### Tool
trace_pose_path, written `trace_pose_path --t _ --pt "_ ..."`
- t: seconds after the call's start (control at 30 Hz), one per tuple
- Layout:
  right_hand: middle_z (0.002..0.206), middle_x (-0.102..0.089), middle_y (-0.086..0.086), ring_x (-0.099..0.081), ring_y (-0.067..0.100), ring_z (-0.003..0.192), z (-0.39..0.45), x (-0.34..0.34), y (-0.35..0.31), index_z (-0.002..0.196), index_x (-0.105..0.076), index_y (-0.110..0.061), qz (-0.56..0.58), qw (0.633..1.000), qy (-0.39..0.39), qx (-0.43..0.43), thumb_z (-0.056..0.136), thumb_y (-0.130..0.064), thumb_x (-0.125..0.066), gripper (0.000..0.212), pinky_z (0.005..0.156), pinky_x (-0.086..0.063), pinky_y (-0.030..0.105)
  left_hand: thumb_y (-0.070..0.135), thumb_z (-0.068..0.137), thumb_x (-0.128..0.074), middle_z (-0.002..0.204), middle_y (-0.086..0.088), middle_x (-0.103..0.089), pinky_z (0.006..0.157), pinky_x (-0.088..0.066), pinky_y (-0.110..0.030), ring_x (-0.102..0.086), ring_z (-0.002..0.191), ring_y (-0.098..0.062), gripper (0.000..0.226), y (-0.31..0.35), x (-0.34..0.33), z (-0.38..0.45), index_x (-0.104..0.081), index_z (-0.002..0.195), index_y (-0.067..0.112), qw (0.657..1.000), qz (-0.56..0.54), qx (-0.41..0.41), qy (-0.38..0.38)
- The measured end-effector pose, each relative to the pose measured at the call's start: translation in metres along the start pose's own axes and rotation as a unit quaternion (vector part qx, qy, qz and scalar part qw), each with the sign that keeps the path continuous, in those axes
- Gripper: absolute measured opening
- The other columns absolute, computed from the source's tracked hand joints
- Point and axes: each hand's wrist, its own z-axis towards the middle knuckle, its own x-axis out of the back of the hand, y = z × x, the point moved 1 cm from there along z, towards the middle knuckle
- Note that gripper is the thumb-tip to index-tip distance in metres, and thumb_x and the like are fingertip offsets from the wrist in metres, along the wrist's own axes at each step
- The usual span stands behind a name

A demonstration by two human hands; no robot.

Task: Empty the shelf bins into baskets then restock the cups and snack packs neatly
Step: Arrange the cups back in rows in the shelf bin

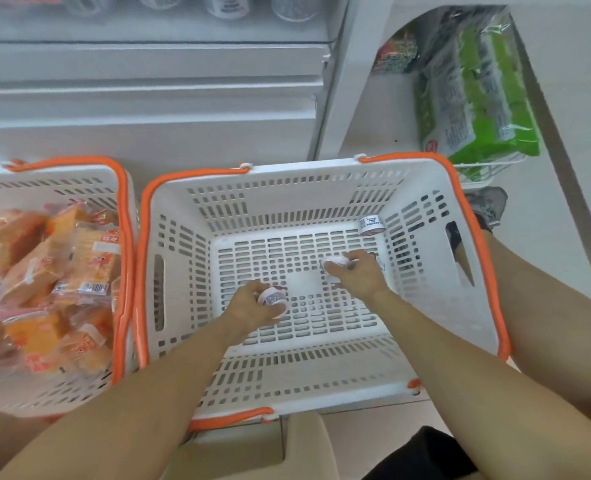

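Both my hands reach down into a white basket with orange handles (183, 258) on the floor. My left hand (249, 308) is closed around a small white cup (274, 296) with a printed label. Over to the right, my right hand (356, 275) grips a second white cup (334, 266) near the basket floor. A third cup (371, 225) lies on its side in the far right corner of the basket. To the left, another white and orange basket (90, 181) holds several orange snack packs (48, 271).
White shelving (148, 98) rises behind the baskets, with several cups (228, 6) on an upper shelf. Green packaged goods (477, 98) sit in a wire rack at the right. My legs flank the basket, with a shoe (489, 206) at the right.
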Motion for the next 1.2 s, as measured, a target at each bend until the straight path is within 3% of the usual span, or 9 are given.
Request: trace_pose_path --t 0.1,0.2,0.33,0.47,0.63,0.73,0.9,1.03,1.2 --pt "0.115 -0.06 0.01 -0.067 0.013 0.086 0.004 0.019 0.003 0.09 -0.057 -0.012 -0.059 0.987 0.096 0.116 0.08 -0.023 -0.084 0.03 0.069 -0.053 0.015 -0.002 0.081 -0.077 0.115 -0.017 -0.064 0.072 -0.063 -0.035 -0.069 0.097 -0.028 0.028 0.0 -0.009 -0.002 -0.054 0.098 0.003 0.996 -0.089 -0.006 0.002" --pt "0.107 -0.055 0.003 -0.057 0.018 0.093 0.01 0.042 0.006 0.09 -0.059 -0.011 -0.141 0.968 0.141 0.152 0.08 -0.022 -0.084 0.029 0.079 -0.046 0.03 0.008 0.084 -0.077 0.117 -0.017 -0.066 0.069 -0.061 -0.029 -0.071 0.096 -0.024 0.031 0.003 -0.02 0.0 -0.056 0.105 -0.001 0.992 -0.126 -0.006 0.008" --pt "0.1 -0.051 0.003 -0.057 0.028 0.096 0.019 0.06 0.027 0.088 -0.056 -0.013 -0.21 0.959 0.134 0.133 0.08 -0.02 -0.083 0.028 0.084 -0.05 0.041 0.005 0.083 -0.077 0.111 -0.012 -0.07 0.068 -0.06 -0.027 -0.072 0.093 -0.022 0.023 0.005 -0.031 0.008 -0.054 0.083 0.009 0.992 -0.126 -0.003 0.007" --pt "0.106 -0.057 0.01 -0.058 0.031 0.098 0.028 0.062 0.033 0.089 -0.055 -0.014 -0.196 0.965 0.143 0.096 0.081 -0.02 -0.081 0.028 0.086 -0.052 0.046 0.009 0.077 -0.084 0.108 -0.014 -0.072 0.091 -0.057 -0.04 -0.073 0.096 -0.029 0.032 0.004 -0.03 0.014 -0.063 0.102 0.01 0.996 -0.084 -0.001 0.01" --pt "0.099 -0.064 0.006 -0.055 0.027 0.094 0.02 0.057 0.042 0.075 -0.048 -0.019 -0.19 0.977 0.089 0.04 0.074 -0.022 -0.086 0.038 0.082 -0.056 0.047 -0.004 0.075 -0.082 0.122 -0.018 -0.058 0.082 -0.061 -0.041 -0.069 0.104 -0.032 0.048 0.011 -0.033 0.012 -0.059 0.116 0.01 0.991 -0.129 0.015 -0.026" --pt "0.088 -0.064 0.002 -0.056 0.024 0.088 0.011 0.05 0.046 0.074 -0.048 -0.017 -0.163 0.983 0.081 0.028 0.078 -0.019 -0.084 0.037 0.076 -0.055 0.038 0.0 0.075 -0.084 0.126 -0.013 -0.057 0.08 -0.057 -0.03 -0.065 0.108 -0.026 0.052 0.011 -0.035 0.01 -0.061 0.12 0.012 0.997 -0.076 0.002 -0.025" --pt "0.07 -0.052 0.0 -0.051 0.02 0.071 -0.001 0.025 0.027 0.07 -0.047 -0.014 -0.106 0.991 0.034 0.068 0.074 -0.005 -0.087 0.04 0.078 -0.049 0.034 0.008 0.076 -0.085 0.114 0.0 -0.06 0.076 -0.047 -0.022 -0.06 0.089 -0.013 0.053 0.015 -0.033 0.006 -0.061 0.124 0.012 1.0 0.016 -0.003 -0.02" --pt "0.083 -0.057 -0.002 -0.056 0.019 0.083 -0.006 0.011 0.013 0.074 -0.048 -0.016 -0.098 0.992 0.005 0.074 0.072 -0.004 -0.087 0.041 0.08 -0.05 0.036 0.006 0.077 -0.084 0.113 -0.004 -0.059 0.064 -0.046 -0.015 -0.061 0.085 -0.013 0.053 0.009 -0.023 -0.003 -0.06 0.123 0.013 0.998 0.06 -0.004 -0.004" --pt "0.11 -0.06 0.003 -0.061 0.021 0.097 -0.009 -0.003 0.016 0.115 -0.046 -0.019 -0.078 0.993 -0.011 0.092 0.079 -0.012 -0.084 0.053 0.066 -0.05 0.021 0.02 0.073 -0.089 0.118 -0.003 -0.061 0.08 -0.054 -0.024 -0.064 0.096 -0.016 0.05 -0.006 -0.011 -0.003 -0.062 0.114 0.013 0.998 0.048 -0.008 0.043"
